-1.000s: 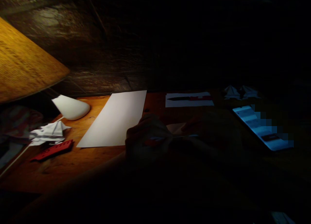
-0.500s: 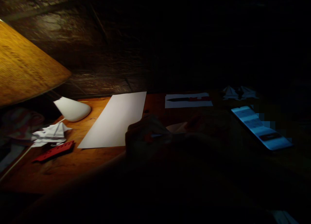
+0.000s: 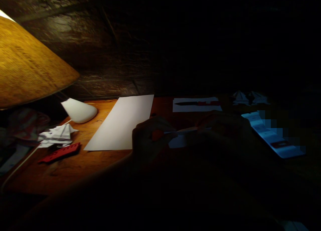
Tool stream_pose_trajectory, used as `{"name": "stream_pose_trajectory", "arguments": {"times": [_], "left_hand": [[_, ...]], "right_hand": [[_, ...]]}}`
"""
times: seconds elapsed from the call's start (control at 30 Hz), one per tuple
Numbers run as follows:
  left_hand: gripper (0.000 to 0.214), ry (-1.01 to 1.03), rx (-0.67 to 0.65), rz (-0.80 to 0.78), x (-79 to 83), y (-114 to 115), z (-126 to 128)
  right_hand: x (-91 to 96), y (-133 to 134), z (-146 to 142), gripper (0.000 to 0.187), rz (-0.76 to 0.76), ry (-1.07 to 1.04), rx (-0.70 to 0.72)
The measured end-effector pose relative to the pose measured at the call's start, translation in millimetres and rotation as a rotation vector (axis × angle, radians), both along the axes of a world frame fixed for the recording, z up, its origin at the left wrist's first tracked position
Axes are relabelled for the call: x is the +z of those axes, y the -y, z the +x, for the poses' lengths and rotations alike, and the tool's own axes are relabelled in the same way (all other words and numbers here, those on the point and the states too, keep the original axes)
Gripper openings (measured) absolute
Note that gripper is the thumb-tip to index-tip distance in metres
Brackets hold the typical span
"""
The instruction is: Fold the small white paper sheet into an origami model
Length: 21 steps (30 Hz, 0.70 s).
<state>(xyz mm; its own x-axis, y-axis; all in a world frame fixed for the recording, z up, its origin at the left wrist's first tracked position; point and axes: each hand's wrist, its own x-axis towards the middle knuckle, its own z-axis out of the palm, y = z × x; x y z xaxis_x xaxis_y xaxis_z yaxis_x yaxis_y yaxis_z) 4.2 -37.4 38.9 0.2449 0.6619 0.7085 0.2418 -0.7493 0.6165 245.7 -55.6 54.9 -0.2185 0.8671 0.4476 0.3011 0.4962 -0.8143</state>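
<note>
The scene is very dark, lit only by a lamp at the left. My left hand (image 3: 147,139) is curled closed near the middle of the wooden table (image 3: 82,162), pinching one end of a thin, flat piece of paper (image 3: 184,131). My right hand (image 3: 222,127) is a dim shape holding the other end of that paper. A small pale scrap (image 3: 178,142) lies on the table under it. A long white sheet (image 3: 122,122) lies just left of my left hand.
A tan lampshade (image 3: 27,70) fills the upper left, with the white lamp base (image 3: 79,111) below. Crumpled folded paper (image 3: 57,134) and a red strip (image 3: 60,152) lie at left. A white sheet with a dark pen (image 3: 197,104), folded paper shapes (image 3: 248,98) and a lit phone (image 3: 272,139) lie at right.
Both hands have lifted the thin paper slightly off the table and now hold it stretched between them; the pale scrap under it now shows. The view shifted slightly.
</note>
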Motion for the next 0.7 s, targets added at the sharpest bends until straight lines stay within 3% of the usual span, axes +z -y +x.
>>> {"name": "stream_pose_trajectory", "arguments": {"times": [0.37, 0.57, 0.7], "left_hand": [[0.017, 0.007, 0.024, -0.097, 6.1, 1.6, 1.7], [0.011, 0.094, 0.029, -0.319, 1.8, 0.6, 4.1], [0.013, 0.109, 0.044, -0.362, -1.8, -1.8, 4.8]], "right_hand": [[1.2, -1.9, -2.2, 0.012, -0.063, -0.131, -0.049], [-2.6, -9.6, -0.7, 0.012, -0.27, -0.193, -0.031], [-3.6, -9.2, -2.8, 0.017, -0.458, -0.333, -0.062]]}}
